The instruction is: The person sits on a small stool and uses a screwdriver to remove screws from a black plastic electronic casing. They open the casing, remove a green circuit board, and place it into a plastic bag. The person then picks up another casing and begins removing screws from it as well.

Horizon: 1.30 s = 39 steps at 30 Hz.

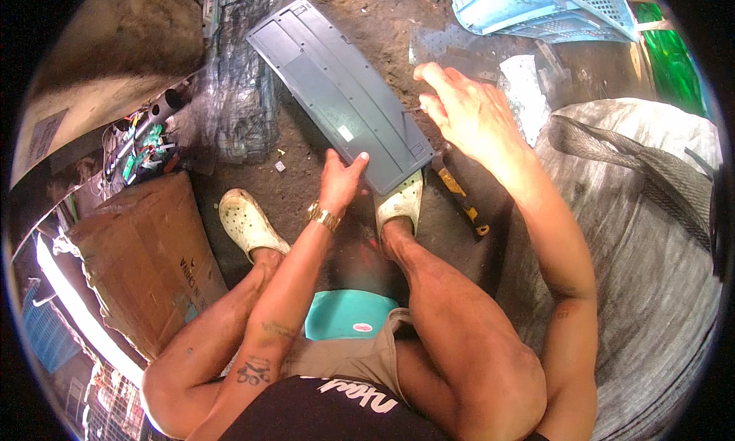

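Keyboard [341, 89], grey and lying back-side up, slants across the dirt floor with its near corner propped on your right clog [401, 201]. Your left hand [339, 179] clamps that near edge, thumb on top and fingers curled beneath, so it is firmly closed on the keyboard. Your right hand [463, 108] hovers just past the keyboard's right edge with fingers bunched; something thin seems to be pinched there, perhaps a small tool or screw, but I cannot tell for sure. A yellow-handled tool [462, 197] lies on the ground just right of the keyboard's near corner, and a blue crate [536, 8] sits well beyond its far end. You look to be at the opening-up stage, working along the back panel. The next move likely calls for a steady left hold while your right hand meets the edge squarely, without slipping off the plastic.
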{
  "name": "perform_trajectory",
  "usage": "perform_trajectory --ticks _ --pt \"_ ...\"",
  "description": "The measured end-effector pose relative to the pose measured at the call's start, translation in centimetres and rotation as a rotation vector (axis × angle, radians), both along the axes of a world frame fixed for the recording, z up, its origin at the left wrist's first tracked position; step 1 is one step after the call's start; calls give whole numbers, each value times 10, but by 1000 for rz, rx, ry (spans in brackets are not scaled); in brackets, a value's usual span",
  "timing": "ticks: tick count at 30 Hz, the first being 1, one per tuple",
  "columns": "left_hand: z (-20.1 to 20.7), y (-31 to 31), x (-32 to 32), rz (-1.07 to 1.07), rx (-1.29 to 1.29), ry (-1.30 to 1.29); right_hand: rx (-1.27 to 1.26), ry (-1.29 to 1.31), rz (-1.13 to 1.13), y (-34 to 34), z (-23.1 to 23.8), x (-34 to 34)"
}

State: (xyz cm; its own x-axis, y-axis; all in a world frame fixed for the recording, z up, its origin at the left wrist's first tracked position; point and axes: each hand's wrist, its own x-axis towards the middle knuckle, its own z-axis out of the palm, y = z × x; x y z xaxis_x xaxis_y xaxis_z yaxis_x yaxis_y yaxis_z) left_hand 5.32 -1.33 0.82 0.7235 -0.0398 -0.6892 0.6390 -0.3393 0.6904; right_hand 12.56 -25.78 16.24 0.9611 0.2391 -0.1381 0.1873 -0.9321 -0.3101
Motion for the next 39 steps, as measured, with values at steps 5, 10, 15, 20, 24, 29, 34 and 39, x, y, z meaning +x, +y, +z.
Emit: perform_trajectory --ticks 5,10,15,20,24,29,34,39 --pt "35 -11 25 -76 415 -837 -20 64 -80 0 0 -6" --pt "39 -48 100 -594 35 -845 45 90 -111 2 2 -4" --pt "26 -52 125 -619 293 -946 50 65 -81 0 -3 -6" --pt "6 11 116 218 403 -612 34 41 -131 -5 -12 -6" --pt "-5 29 125 439 -650 307 164 -51 -198 -7 -11 -9" --pt "13 27 106 411 -616 105 202 105 -312 -9 -6 -16" --pt "22 42 23 808 -790 68 391 -39 -207 1 -12 -9" --pt "-13 44 -4 1119 -901 98 298 -37 -65 34 -30 16"
